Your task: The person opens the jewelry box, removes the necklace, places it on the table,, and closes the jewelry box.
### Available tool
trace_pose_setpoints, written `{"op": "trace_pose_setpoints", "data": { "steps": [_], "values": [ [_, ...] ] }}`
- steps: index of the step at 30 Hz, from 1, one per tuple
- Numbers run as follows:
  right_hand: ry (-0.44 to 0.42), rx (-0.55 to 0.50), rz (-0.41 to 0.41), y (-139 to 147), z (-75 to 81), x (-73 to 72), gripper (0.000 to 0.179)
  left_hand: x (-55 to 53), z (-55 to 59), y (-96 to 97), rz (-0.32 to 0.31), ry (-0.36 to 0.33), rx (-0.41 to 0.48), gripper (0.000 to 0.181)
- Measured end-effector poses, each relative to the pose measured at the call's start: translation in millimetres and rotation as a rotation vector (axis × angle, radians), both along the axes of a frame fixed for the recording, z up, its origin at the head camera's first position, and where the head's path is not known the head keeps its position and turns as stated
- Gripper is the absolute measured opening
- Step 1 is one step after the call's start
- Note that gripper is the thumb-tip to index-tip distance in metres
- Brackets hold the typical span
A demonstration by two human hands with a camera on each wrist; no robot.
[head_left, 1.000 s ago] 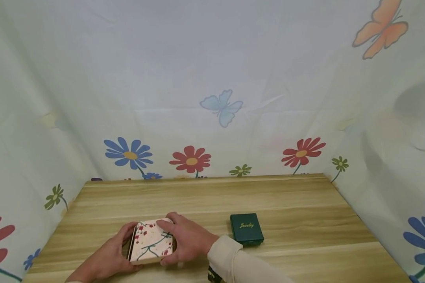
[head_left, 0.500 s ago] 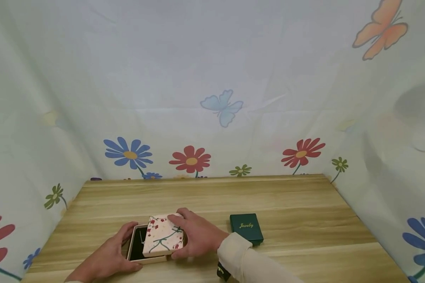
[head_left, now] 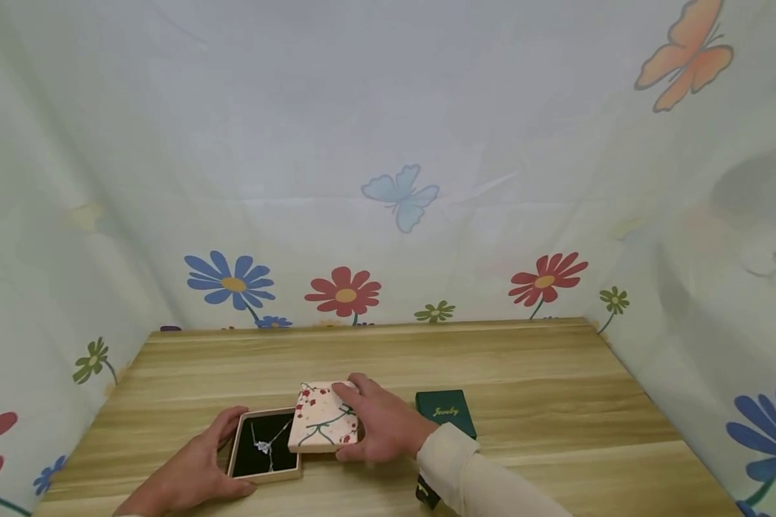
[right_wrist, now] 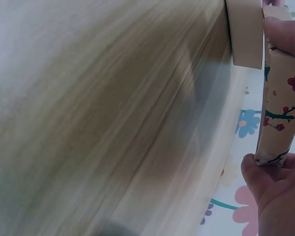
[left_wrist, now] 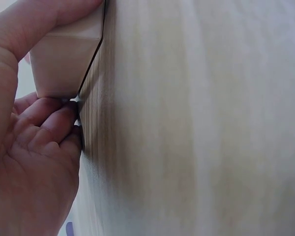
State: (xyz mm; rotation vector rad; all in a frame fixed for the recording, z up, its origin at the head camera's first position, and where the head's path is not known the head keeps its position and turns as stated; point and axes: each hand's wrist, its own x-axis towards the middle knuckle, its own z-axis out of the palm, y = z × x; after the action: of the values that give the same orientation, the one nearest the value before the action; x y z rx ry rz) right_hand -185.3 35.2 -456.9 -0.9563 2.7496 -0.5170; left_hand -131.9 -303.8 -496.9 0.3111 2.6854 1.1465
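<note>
My left hand (head_left: 197, 467) grips the left side of a small jewelry box base (head_left: 268, 477) that rests on the table. Inside, on a black insert (head_left: 248, 459), lies a silver necklace (head_left: 262, 446) with a sparkling pendant. My right hand (head_left: 388, 424) holds the box's pale lid (head_left: 323, 420), printed with red blossoms and teal branches, by its right side. The lid is raised a little and overlaps the base's right edge. In the left wrist view the plain side of the base (left_wrist: 64, 64) sits between thumb and fingers. The right wrist view shows the lid's patterned side (right_wrist: 280, 108) between thumb and fingers.
A dark green box (head_left: 445, 411) with gold "Jewelry" lettering stands right of my right hand. Another dark item with gold marks (head_left: 427, 492) is partly hidden under my right sleeve (head_left: 449, 459). A flower-printed cloth (head_left: 388, 244) hangs behind the wooden table (head_left: 524, 373).
The lid has come off the base and moved right with my right hand, uncovering the necklace. My left hand has stayed on the base.
</note>
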Motion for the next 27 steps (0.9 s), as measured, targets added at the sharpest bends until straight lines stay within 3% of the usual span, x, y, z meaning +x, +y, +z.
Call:
{"op": "trace_pose_setpoints", "data": {
  "steps": [7,12,27],
  "values": [
    [0.031,0.046,-0.035,5.2,-0.5,2.5,0.101,-1.2,1.3,-0.2,-0.012,0.004,0.007,0.123],
    [0.066,0.103,-0.016,10.7,3.2,5.7,0.1,0.2,1.7,-1.3,-0.02,0.036,0.006,0.122],
    [0.134,0.289,0.047,25.8,7.6,9.6,0.101,-0.9,-1.5,-2.4,-0.019,0.014,0.029,0.121]
  ]
}}
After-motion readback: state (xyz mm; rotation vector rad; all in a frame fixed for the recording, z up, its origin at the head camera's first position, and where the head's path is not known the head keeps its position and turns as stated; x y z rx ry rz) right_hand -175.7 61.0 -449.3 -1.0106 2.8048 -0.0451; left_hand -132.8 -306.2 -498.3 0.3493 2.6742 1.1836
